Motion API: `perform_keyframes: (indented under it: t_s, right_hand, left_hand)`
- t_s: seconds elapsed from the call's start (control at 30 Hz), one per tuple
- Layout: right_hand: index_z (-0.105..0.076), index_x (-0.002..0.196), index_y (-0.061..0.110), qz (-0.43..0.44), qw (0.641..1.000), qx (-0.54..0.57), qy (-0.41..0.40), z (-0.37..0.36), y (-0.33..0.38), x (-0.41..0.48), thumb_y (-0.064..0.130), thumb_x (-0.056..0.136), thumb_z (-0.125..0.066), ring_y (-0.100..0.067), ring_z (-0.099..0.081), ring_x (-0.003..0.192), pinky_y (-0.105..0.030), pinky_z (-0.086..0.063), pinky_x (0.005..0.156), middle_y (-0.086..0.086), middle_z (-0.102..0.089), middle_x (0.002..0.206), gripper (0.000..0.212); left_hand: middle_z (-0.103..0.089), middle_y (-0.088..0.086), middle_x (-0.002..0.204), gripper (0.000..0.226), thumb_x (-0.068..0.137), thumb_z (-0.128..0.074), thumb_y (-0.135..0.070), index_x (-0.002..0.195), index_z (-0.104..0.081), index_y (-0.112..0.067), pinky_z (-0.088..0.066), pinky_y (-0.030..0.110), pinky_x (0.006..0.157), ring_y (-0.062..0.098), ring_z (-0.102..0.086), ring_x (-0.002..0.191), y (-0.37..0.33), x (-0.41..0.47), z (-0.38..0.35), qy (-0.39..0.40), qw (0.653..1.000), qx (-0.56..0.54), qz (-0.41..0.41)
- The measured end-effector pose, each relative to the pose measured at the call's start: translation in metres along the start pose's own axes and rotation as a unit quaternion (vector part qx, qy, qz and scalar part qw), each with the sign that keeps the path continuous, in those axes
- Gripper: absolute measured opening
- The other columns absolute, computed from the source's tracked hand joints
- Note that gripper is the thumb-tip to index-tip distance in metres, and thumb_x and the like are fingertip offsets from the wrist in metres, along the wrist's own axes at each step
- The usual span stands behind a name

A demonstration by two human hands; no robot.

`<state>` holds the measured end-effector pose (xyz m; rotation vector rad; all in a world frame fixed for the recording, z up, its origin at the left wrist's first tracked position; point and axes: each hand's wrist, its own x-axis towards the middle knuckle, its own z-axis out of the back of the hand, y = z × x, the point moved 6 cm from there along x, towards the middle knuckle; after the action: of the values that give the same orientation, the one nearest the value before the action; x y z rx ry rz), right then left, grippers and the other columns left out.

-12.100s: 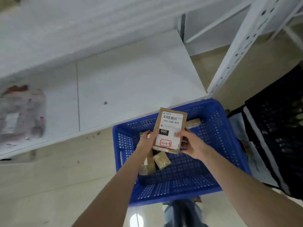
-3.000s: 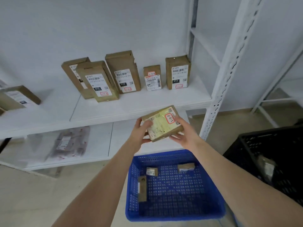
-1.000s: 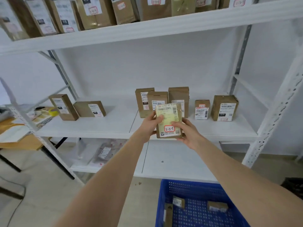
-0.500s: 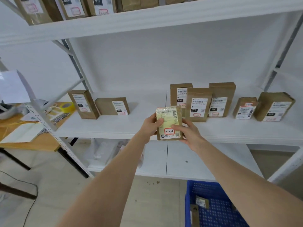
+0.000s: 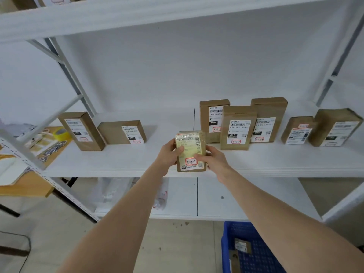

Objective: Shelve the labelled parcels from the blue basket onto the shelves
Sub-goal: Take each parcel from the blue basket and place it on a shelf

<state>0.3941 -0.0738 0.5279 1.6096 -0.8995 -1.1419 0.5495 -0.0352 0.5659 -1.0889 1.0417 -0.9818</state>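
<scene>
I hold a small brown parcel (image 5: 190, 152) upright, its label marked 3-3-5 in a red box, at the front edge of the white middle shelf (image 5: 126, 160). My left hand (image 5: 169, 153) grips its left side and my right hand (image 5: 213, 159) grips its right side. Several labelled brown parcels stand on that shelf: two at the left (image 5: 81, 131) (image 5: 122, 132) and several at the right (image 5: 238, 127). The blue basket (image 5: 229, 243) sits on the floor at the bottom right with parcels (image 5: 242, 245) inside.
A lower shelf (image 5: 212, 196) holds a clear plastic bag (image 5: 160, 194). White slotted uprights (image 5: 27, 154) frame the rack. A wooden table (image 5: 25, 186) with papers and yellow tape stands at the left. Another shelf board (image 5: 137, 14) runs overhead.
The parcel has moved forward to the middle shelf's front edge, still held in both hands. My view has shifted left, so the shelved parcels sit further right.
</scene>
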Motion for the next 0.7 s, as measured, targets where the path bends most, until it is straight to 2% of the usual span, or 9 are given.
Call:
perform_keyframes:
  t_s: [0.1,0.13,0.23,0.37,0.47,0.6,0.7]
  right_hand:
    - [-0.061,0.121,0.016,0.023,0.998,-0.053,-0.021,-0.007,-0.004,0.022,0.008,0.074,-0.079,-0.020,-0.068,0.097,-0.034,-0.056,0.083,-0.007,-0.069,0.113,0.051]
    - [-0.063,0.121,0.015,0.032,0.996,-0.075,-0.033,-0.009,-0.006,0.029,0.008,0.075,-0.079,-0.020,-0.067,0.099,-0.034,-0.055,0.085,-0.006,-0.069,0.113,0.049]
    - [-0.062,0.124,0.017,0.056,0.986,-0.140,-0.067,-0.015,-0.013,0.049,0.012,0.076,-0.078,-0.016,-0.066,0.097,-0.029,-0.055,0.081,-0.002,-0.070,0.111,0.050]
    - [-0.054,0.134,0.021,0.063,0.970,-0.208,-0.106,-0.027,-0.024,0.072,0.015,0.080,-0.073,-0.018,-0.067,0.094,-0.039,-0.054,0.088,0.001,-0.070,0.111,0.058]
    - [-0.049,0.140,0.023,0.073,0.962,-0.231,-0.124,-0.038,-0.032,0.086,0.014,0.083,-0.068,-0.021,-0.064,0.102,-0.040,-0.051,0.092,-0.002,-0.069,0.113,0.060]
    - [-0.044,0.143,0.026,0.063,0.956,-0.239,-0.159,-0.044,-0.043,0.101,0.013,0.088,-0.062,-0.023,-0.062,0.105,-0.040,-0.048,0.096,-0.004,-0.068,0.115,0.060]
    - [-0.040,0.145,0.024,0.058,0.950,-0.245,-0.187,-0.043,-0.048,0.110,0.009,0.090,-0.059,-0.025,-0.061,0.108,-0.039,-0.046,0.099,-0.006,-0.067,0.117,0.060]
  left_hand:
    - [-0.056,0.014,0.127,0.038,0.097,-0.045,0.000,0.135,-0.044,-0.004,-0.051,0.045,0.088,0.034,-0.059,0.110,0.007,0.020,0.010,-0.007,1.000,-0.014,0.012]
    - [-0.056,0.014,0.128,0.039,0.096,-0.045,0.002,0.135,-0.043,-0.003,-0.051,0.044,0.087,0.033,-0.058,0.110,0.011,0.029,0.013,-0.010,1.000,-0.018,0.016]
    - [-0.054,0.013,0.130,0.040,0.094,-0.047,0.006,0.132,-0.042,-0.003,-0.051,0.043,0.089,0.031,-0.056,0.114,0.026,0.054,0.022,-0.011,0.999,-0.015,0.028]
    - [-0.054,0.011,0.128,0.041,0.089,-0.051,0.009,0.127,-0.042,-0.004,-0.047,0.048,0.098,0.028,-0.052,0.120,0.043,0.084,0.034,-0.018,0.999,0.016,0.022]
    - [-0.054,0.007,0.124,0.044,0.086,-0.050,0.011,0.126,-0.043,-0.005,-0.048,0.046,0.097,0.026,-0.054,0.117,0.052,0.101,0.042,-0.016,0.999,0.034,0.027]
    - [-0.053,0.008,0.128,0.047,0.084,-0.051,0.012,0.126,-0.043,-0.007,-0.051,0.038,0.092,0.021,-0.055,0.112,0.059,0.118,0.047,-0.005,0.999,0.052,0.015]
    - [-0.051,0.000,0.129,0.058,0.086,-0.052,0.010,0.137,-0.037,-0.014,-0.052,0.032,0.087,0.018,-0.058,0.104,0.059,0.125,0.043,0.016,0.998,0.057,0.007]
